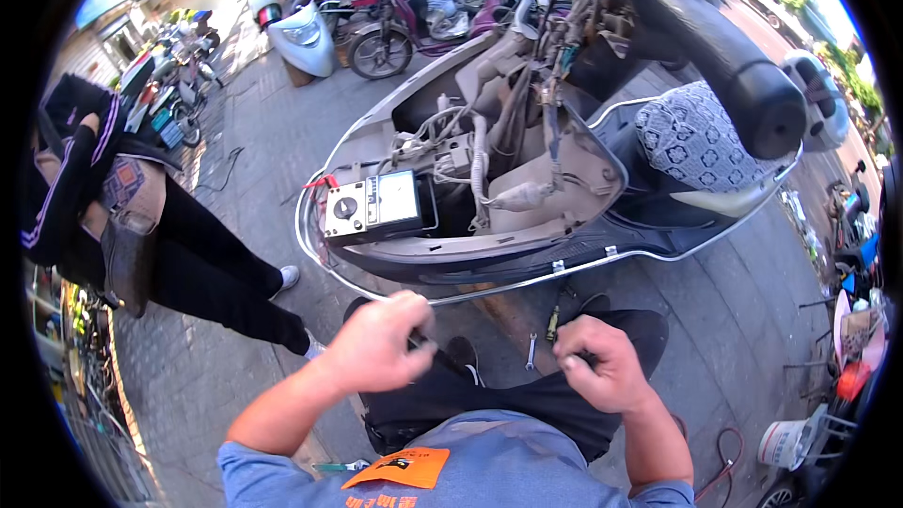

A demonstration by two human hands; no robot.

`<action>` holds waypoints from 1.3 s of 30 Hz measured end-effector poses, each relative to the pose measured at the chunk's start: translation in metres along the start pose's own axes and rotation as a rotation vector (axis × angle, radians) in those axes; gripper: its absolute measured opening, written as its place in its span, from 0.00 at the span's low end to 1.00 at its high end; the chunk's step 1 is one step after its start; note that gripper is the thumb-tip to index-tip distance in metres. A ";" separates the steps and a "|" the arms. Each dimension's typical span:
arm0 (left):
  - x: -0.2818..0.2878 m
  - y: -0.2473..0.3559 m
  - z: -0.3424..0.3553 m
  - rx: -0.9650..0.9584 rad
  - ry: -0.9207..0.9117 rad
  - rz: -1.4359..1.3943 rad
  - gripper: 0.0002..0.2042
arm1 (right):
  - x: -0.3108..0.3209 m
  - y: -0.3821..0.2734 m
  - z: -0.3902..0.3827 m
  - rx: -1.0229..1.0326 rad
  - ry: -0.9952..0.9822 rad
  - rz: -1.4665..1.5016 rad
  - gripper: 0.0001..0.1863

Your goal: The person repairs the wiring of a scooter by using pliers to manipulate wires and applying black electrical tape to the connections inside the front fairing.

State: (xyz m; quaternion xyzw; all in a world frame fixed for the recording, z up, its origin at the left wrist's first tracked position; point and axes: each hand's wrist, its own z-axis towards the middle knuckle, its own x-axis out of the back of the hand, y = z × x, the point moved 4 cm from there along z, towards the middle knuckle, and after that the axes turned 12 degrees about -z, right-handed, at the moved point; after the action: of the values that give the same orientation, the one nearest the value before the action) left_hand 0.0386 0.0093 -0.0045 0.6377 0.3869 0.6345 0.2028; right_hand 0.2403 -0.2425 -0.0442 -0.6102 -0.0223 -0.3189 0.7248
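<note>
My left hand (386,343) is closed in front of my left thigh, with a dark bit of something showing at its fingers. Over my right thigh my right hand (602,362) is curled into a fist, and a small dark piece shows inside it. What either hand holds is too hidden to name. Ahead of me stands a scooter (583,249) with its body panels off and its wiring (480,150) bare. An analog multimeter (376,204) with a white face rests on its left end, a red lead (324,182) beside it.
A wrench (531,351) and a screwdriver (553,323) lie on the paving between my feet. Someone in dark clothes (188,216) stands at the left. Parked bikes (381,47) line the back. A white bucket (790,444) and a red hose (722,470) are at lower right.
</note>
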 end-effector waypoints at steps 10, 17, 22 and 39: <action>-0.063 0.042 0.026 -0.255 0.219 -0.424 0.13 | -0.029 -0.028 0.025 0.012 0.120 -0.271 0.07; -0.059 0.033 0.019 -0.165 0.154 -0.576 0.08 | -0.024 -0.041 0.032 0.004 -0.019 -0.296 0.07; -0.057 0.032 0.020 -0.131 -0.030 -0.758 0.07 | -0.021 -0.040 0.031 -0.120 -0.225 -0.099 0.09; -0.047 0.041 0.053 0.080 0.022 -1.070 0.07 | 0.010 -0.021 0.044 -0.361 -0.205 0.535 0.09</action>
State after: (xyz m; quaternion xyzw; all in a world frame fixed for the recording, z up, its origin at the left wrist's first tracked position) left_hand 0.1040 -0.0391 -0.0102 0.3519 0.6837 0.4341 0.4693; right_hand 0.2536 -0.2084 -0.0109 -0.7418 0.1229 -0.0532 0.6571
